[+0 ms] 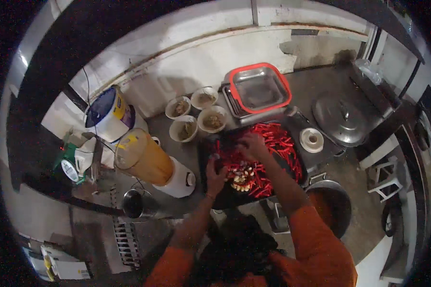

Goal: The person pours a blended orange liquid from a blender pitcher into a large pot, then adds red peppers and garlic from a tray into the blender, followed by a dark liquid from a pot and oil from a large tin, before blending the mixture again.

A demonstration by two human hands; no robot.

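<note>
A wide dark tray [207, 181] lies on the counter in front of me, heaped with long red chillies [278, 138]. Pale peeled cloves that look like garlic [242, 182] are gathered at the tray's near side. At the left part of the heap is my left hand [216, 178], curved, with thumb and fingers apart. My right hand [252, 146] reaches over the middle, its fingers down among the chillies; dimness and the heap hide whether they grip any.
Left of the tray stands a blender [151, 162] with orange-yellow contents, near a large white bucket [111, 115]. Several bowls [183, 129] sit behind. A red-rimmed steel container [260, 88], a lidded pot [340, 119] and a small white lid [311, 140] lie right. Below right is a deep pot [339, 205].
</note>
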